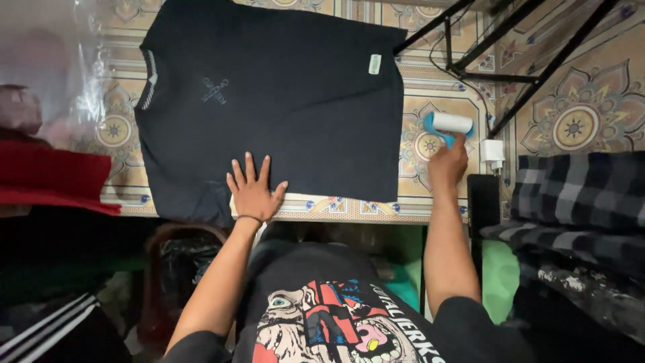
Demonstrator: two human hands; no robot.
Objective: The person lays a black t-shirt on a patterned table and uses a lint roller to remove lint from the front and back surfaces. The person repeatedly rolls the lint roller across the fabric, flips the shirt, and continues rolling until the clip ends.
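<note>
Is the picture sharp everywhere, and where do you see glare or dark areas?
Head view: the dark T-shirt and left hand are fairly sharp; the clear plastic sheet at top left shows hazy glare; the right hand holding the lint roller is slightly soft; the area below the table edge is dim.

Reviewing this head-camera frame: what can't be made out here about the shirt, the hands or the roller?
- Dark T-shirt: top edge cut off by the frame; the spot under the left hand is covered by the palm.
- Lint roller: handle hidden inside the right hand, so the grip is unclear.
- Small pale tag and grey chest print: too small to make out.
- Clear plastic, far left: glare blurs what lies beneath.
</note>
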